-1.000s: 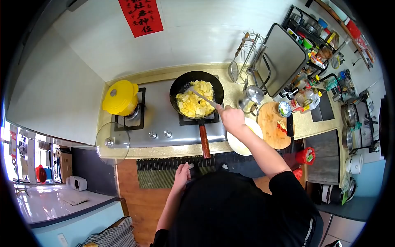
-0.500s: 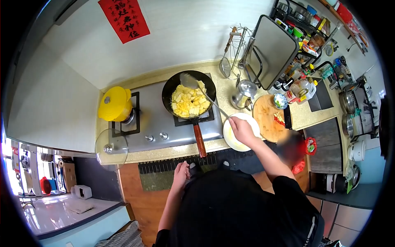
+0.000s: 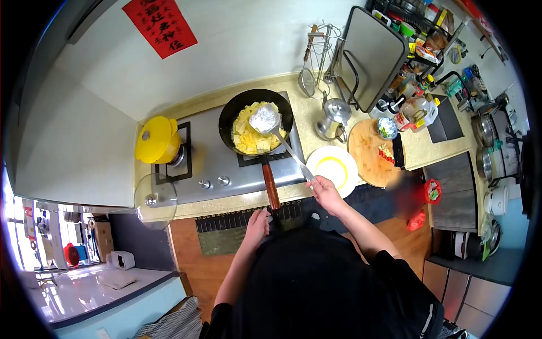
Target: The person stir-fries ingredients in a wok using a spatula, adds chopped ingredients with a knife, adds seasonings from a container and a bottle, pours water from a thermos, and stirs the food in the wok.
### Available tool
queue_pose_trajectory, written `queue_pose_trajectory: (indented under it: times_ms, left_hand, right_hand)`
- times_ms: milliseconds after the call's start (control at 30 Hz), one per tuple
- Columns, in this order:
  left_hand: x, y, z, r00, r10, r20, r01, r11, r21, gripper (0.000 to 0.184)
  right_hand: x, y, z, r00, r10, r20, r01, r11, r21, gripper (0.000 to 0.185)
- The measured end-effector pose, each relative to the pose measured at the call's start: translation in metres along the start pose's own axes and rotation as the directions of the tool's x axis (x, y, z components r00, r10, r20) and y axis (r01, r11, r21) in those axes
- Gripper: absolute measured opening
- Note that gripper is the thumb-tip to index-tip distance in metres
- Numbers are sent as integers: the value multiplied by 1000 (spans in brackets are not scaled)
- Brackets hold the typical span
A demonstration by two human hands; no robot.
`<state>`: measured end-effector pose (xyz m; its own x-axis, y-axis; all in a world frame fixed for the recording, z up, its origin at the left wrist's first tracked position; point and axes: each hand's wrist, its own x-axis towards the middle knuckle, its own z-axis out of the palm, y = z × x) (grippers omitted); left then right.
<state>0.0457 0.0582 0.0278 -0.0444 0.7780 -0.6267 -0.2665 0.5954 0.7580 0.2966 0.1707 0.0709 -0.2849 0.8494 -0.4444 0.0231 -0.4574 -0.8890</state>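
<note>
My right hand [image 3: 326,193] is closed on the handle of a metal spatula [image 3: 291,151], beside a white plate [image 3: 350,175] with yellow residue. The spatula's shiny head is over the black pan [image 3: 224,121], hiding some of the yellow egg and pale pieces [image 3: 247,137] in it. The pan rests on the right burner, its wooden handle [image 3: 270,186] pointing toward me. My left hand [image 3: 258,224] hangs in front of the counter near the handle's end, fingers curled; whether it holds anything is hidden.
A yellow pot [image 3: 158,140] stands at the left burner, with a glass lid [image 3: 155,201] at the counter edge. Right of the plate are a metal pitcher [image 3: 334,120], a round cutting board [image 3: 366,155] with chopped red bits, a small bowl [image 3: 387,129] and bottles.
The spatula's head has lifted and swung over the middle of the pan, its handle lowered toward me. My right hand has moved back from the pan. The camera view has shifted.
</note>
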Motion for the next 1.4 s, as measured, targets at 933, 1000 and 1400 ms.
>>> queue_pose_trajectory:
  times_ms: [933,1000,1400]
  left_hand:
    - [-1,-10,-3,998,-60,-33,65,979,196,26]
    - [16,-38,11,998,2,69,-15,980,200,36]
    - [112,-56,159,993,95,68,-108,971,214,32]
  right_hand:
    - [-19,-20,-4,930,-354,-99,275,849,-450,23]
    - [-19,-33,-18,918,-389,-81,316,839,-442,21]
    - [-41,-64,-60,933,-329,-144,289,926,-242,24]
